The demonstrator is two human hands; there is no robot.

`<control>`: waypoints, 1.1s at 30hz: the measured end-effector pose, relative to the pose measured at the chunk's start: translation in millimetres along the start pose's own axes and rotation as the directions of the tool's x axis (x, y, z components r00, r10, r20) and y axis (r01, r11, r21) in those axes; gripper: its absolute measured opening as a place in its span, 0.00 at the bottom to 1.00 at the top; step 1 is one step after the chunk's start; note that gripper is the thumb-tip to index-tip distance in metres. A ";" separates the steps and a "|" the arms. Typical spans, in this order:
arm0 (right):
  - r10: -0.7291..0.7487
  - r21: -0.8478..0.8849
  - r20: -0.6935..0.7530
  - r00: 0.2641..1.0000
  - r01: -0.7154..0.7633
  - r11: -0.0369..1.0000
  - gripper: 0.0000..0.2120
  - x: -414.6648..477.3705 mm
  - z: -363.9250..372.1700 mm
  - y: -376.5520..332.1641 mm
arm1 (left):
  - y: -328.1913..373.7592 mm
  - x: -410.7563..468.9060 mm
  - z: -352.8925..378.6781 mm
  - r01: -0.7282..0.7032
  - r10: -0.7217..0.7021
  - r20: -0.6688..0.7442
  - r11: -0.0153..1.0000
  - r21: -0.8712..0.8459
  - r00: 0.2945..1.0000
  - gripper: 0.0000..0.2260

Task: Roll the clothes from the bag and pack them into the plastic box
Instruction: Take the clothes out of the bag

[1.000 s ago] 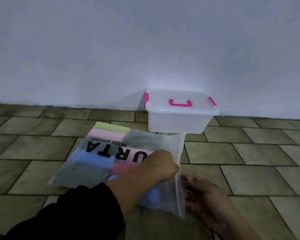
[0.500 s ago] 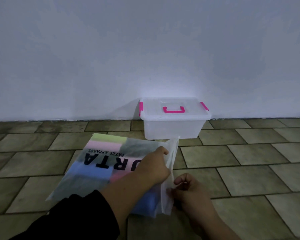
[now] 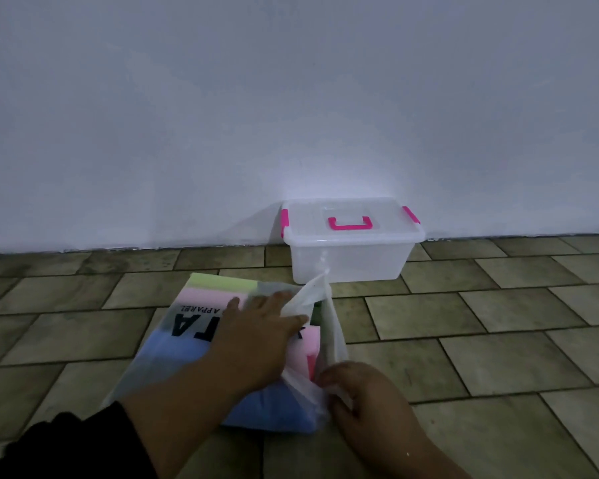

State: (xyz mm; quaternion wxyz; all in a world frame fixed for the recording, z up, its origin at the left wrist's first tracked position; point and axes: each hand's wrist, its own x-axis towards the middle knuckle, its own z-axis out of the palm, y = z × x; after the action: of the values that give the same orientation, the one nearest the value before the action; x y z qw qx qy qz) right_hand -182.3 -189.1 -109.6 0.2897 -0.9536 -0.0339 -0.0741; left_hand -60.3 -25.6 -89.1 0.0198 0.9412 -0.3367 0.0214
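Note:
A translucent plastic bag (image 3: 173, 344) with black lettering lies on the tiled floor, holding folded clothes (image 3: 274, 409) in blue, pink, green and grey. My left hand (image 3: 256, 326) lies flat on top of the bag, fingers spread, with the bag's raised flap over the fingertips. My right hand (image 3: 360, 399) pinches the bag's open right edge near the floor. The clear plastic box (image 3: 346, 264) with a pink handle and pink clips stands shut against the wall, just beyond the bag.
A plain white wall (image 3: 291, 115) rises right behind the box. Brownish floor tiles (image 3: 498, 323) stretch to the left and right of the bag.
The bag's mouth has been pulled open, and pink and green cloth now shows inside. My left hand slid further onto the bag and flattened. The view tilted, so the box sits lower.

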 end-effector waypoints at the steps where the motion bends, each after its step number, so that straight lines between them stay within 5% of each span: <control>1: 0.036 -0.017 0.049 0.998 -0.035 0.999 0.12 0.9 2.1 0.9 | 2.6 0.7 2.8 0.020 -0.020 -0.011 1.000 -0.010 1.000 0.23; 7: 0.256 -0.036 0.146 0.956 -0.253 0.967 0.09 11.6 -5.6 15.1 | 7.4 -3.8 18.6 0.138 -0.135 0.070 0.989 -0.043 0.988 0.33; 12: 0.330 0.191 0.143 0.933 -0.353 0.916 0.16 44.0 -11.8 8.0 | -9.4 -6.3 25.5 0.186 -0.159 0.177 0.971 -0.150 0.971 0.32; 21: 0.474 0.516 0.271 0.838 -0.542 0.664 0.11 70.7 -0.7 -1.2 | -9.9 -11.4 39.2 0.175 -0.154 0.139 0.973 -0.149 0.978 0.33; 33: 0.505 0.551 0.314 0.804 -0.587 0.592 0.16 72.1 9.6 4.5 | -9.4 -20.2 56.7 0.172 -0.173 0.009 0.971 -0.165 0.985 0.34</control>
State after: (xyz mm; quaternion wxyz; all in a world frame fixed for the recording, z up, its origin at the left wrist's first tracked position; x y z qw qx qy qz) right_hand -109.6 -185.9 -108.4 0.5943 -0.7679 0.2200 0.0934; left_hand -68.5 -8.5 -147.0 0.1003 0.9620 -0.2540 -0.0060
